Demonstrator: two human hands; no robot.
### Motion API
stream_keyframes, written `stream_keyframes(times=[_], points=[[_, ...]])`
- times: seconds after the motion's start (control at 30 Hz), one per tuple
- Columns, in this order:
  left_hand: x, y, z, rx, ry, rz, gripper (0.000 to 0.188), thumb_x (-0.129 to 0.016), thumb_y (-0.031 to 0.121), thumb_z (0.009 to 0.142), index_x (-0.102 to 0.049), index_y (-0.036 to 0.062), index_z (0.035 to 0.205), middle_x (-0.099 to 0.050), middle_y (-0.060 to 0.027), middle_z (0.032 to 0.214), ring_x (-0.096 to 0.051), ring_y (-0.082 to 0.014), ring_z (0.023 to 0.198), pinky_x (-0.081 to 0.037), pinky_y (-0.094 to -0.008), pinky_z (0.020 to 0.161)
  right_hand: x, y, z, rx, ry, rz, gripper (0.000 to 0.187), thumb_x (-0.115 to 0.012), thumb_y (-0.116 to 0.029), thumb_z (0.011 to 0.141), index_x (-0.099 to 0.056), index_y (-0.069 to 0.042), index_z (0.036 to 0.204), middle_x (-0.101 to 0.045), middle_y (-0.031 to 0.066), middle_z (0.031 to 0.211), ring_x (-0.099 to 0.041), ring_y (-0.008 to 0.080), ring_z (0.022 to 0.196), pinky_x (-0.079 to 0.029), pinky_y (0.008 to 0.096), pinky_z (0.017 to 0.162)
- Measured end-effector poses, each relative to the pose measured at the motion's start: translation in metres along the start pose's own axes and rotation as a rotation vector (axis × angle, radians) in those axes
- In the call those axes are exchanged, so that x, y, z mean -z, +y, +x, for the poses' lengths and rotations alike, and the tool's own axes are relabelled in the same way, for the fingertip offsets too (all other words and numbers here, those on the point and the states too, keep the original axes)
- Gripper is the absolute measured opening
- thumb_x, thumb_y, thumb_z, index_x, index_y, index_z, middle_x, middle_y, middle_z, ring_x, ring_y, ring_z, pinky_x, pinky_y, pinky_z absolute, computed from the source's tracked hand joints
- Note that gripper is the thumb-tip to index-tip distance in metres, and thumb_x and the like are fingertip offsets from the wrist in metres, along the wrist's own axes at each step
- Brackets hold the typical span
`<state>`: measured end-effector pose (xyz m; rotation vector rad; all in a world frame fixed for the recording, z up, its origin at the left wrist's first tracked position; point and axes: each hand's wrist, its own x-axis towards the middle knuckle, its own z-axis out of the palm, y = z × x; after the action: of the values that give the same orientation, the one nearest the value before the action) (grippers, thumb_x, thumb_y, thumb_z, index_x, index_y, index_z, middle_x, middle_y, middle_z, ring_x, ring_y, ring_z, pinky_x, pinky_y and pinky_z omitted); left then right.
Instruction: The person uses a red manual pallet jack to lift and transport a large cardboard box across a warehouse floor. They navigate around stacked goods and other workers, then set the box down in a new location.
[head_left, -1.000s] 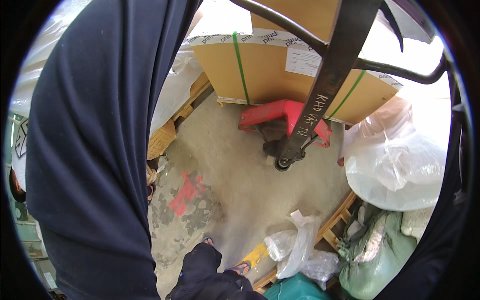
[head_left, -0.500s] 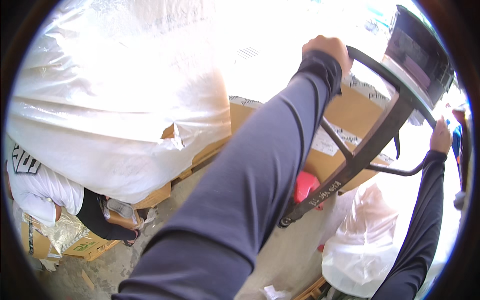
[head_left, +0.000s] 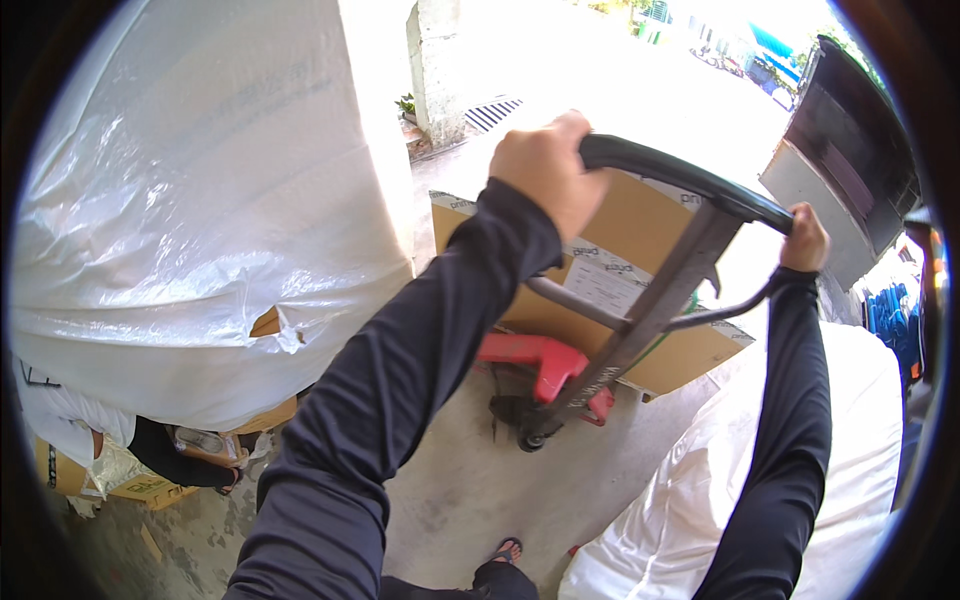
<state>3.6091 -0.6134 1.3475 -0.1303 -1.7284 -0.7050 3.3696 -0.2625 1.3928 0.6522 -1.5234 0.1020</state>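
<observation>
The person's left grip (head_left: 552, 178) is curled around the left corner of a black handle (head_left: 660, 165), and the right grip (head_left: 803, 242) is clasped around its right side. From there a dark shaft (head_left: 660, 300) slants down to a red pallet jack (head_left: 535, 352) on the concrete floor (head_left: 440, 520), at the foot of a big brown carton (head_left: 553, 318); I can't make out whether it reaches underneath. Over on the left rises a plastic-wrapped stack (head_left: 200, 200), someone in a white shirt (head_left: 70, 415) bent low near it. A white-covered bundle (head_left: 640, 520) sits by the right sleeve (head_left: 795, 400).
</observation>
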Motion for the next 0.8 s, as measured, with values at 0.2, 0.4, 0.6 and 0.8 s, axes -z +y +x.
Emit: stream_keyframes(times=[0.2, 0.4, 0.6, 0.8], points=[[-0.030, -0.053, 0.048, 0.142, -0.004, 0.237, 0.020, -0.071, 0.017, 0.076, -0.068, 0.0036, 0.090, -0.068, -0.0135, 0.071, -0.069, -0.0264, 0.067, -0.054, -0.0335, 0.064, -0.121, -0.035, 0.043, -0.288, 0.016, 0.419, 0.047, -0.037, -0.037, 0.096, -0.064, -0.003, 0.079, -0.060, 0.0220, 0.069, -0.063, 0.0404, 0.068, -0.049, 0.0444, 0.065], [-0.071, -0.147, 0.094, 0.073, 0.114, 0.385, 0.021, -0.071, 0.022, 0.075, -0.068, 0.0057, 0.089, -0.067, -0.0117, 0.067, -0.067, -0.0271, 0.065, -0.054, -0.0350, 0.065, -0.256, -0.058, 0.075, -0.306, -0.047, 0.474, 0.051, -0.033, -0.039, 0.097, -0.065, -0.003, 0.081, -0.063, 0.0200, 0.072, -0.064, 0.0389, 0.071, -0.049, 0.0440, 0.068], [-0.093, -0.245, 0.151, 0.143, 0.100, 0.370, 0.017, -0.071, 0.020, 0.074, -0.066, 0.0063, 0.083, -0.067, -0.0137, 0.068, -0.068, -0.0314, 0.067, -0.054, -0.0362, 0.065, -0.377, -0.094, 0.109, -0.307, -0.103, 0.504, 0.044, -0.037, -0.034, 0.096, -0.065, -0.004, 0.082, -0.062, 0.0200, 0.070, -0.064, 0.0384, 0.068, -0.049, 0.0440, 0.066], [-0.154, -0.349, 0.215, 0.185, 0.110, 0.397, 0.017, -0.073, 0.016, 0.074, -0.067, 0.0065, 0.087, -0.067, -0.0098, 0.068, -0.068, -0.0209, 0.063, -0.052, -0.0310, 0.063, -0.529, -0.090, 0.137, -0.182, -0.018, 0.465, 0.045, -0.038, -0.038, 0.095, -0.060, -0.005, 0.073, -0.057, 0.0206, 0.066, -0.060, 0.0422, 0.067, -0.048, 0.0472, 0.066]])
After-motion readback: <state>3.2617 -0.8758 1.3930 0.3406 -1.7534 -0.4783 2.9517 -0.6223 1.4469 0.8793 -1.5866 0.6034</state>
